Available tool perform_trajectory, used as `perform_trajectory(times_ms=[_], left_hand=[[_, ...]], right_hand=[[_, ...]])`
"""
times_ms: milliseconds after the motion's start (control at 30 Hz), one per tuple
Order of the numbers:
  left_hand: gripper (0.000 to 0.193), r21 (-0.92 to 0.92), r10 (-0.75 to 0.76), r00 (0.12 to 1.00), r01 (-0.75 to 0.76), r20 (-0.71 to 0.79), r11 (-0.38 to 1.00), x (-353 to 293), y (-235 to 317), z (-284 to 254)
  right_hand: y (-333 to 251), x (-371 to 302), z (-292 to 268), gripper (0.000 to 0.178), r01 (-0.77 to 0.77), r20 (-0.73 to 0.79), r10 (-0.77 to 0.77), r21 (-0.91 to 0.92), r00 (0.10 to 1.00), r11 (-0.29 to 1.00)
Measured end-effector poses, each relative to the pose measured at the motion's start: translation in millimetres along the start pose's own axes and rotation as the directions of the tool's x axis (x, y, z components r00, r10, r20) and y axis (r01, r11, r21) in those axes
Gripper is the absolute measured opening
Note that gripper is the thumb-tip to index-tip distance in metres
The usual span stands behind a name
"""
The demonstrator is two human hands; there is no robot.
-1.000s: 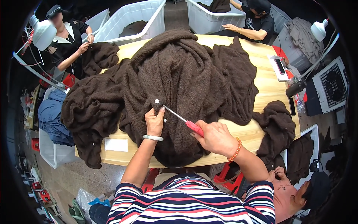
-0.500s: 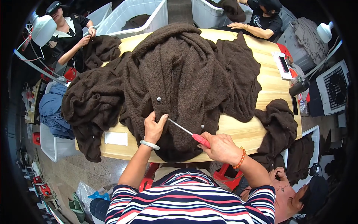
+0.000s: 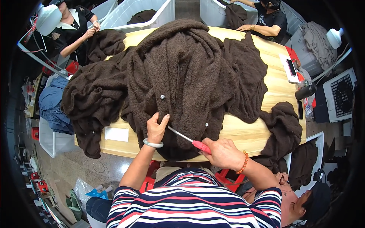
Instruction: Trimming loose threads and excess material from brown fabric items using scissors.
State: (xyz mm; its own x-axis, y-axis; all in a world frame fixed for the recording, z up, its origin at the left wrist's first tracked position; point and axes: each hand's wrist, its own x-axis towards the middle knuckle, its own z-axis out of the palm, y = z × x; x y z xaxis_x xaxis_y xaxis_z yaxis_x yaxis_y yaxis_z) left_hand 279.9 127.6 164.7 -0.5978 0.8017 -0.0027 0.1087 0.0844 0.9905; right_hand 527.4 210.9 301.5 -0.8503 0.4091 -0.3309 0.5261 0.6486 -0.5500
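Observation:
A large dark brown knitted garment [image 3: 182, 72] lies heaped over the middle of the table, its near edge hanging toward me. Two pale, shiny buttons show on it, a left button [image 3: 162, 97] and a right button [image 3: 206, 124]. My left hand [image 3: 155, 131] pinches the knit between thumb and fingers just below the left button. In my right hand [image 3: 224, 152] is a tool with a pink handle [image 3: 201, 146] and a thin metal shaft [image 3: 180, 134]. The shaft points up and left, its tip at the fabric beside my left thumb; the tip's shape cannot be made out.
More brown knitwear lies at the left [image 3: 95, 91] and right [image 3: 283, 125] of the wooden table [image 3: 243, 133]. A white card [image 3: 116, 134] rests near the front edge. Co-workers sit at the far left, far right and near right. Plastic bins [image 3: 156, 19] and lamps [image 3: 335, 38] surround the table.
The tool and my right hand have shifted slightly left, the tip now a little lower beside my left thumb. My left hand keeps its pinch. The far-right co-worker's garment has moved.

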Motion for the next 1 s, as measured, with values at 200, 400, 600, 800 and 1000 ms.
perform_trajectory(times_ms=[200, 400, 600, 800, 1000], left_hand=[[0.026, 0.745, 0.371, 0.910, -0.375, 0.184, 0.551, -38, 8, -25], [0.025, 0.819, 0.361, 0.915, -0.345, 0.183, 0.459, -39, 9, -44], [0.013, 0.422, 0.253, 0.967, -0.224, -0.013, 0.879, -40, 4, -36], [0.020, -0.035, 0.117, 0.991, -0.119, -0.060, 0.992, -41, -1, -25], [0.058, -0.141, 0.038, 0.997, -0.046, -0.061, 0.989, -44, 11, -21]], right_hand=[[17, -4, 3, 0.025, -0.041, -0.094, 0.046, 0.053, 0.995, 0.998], [16, -7, 7, 0.024, -0.009, -0.078, 0.013, 0.056, 0.997, 0.998], [1, -11, 4, 0.026, 0.037, 0.067, -0.035, -0.025, 0.997, 0.999], [-3, -12, 1, 0.023, 0.069, 0.047, -0.067, -0.040, 0.997, 0.997], [1, -9, -6, 0.022, -0.026, -0.015, 0.027, 0.020, 1.000, 0.999]])
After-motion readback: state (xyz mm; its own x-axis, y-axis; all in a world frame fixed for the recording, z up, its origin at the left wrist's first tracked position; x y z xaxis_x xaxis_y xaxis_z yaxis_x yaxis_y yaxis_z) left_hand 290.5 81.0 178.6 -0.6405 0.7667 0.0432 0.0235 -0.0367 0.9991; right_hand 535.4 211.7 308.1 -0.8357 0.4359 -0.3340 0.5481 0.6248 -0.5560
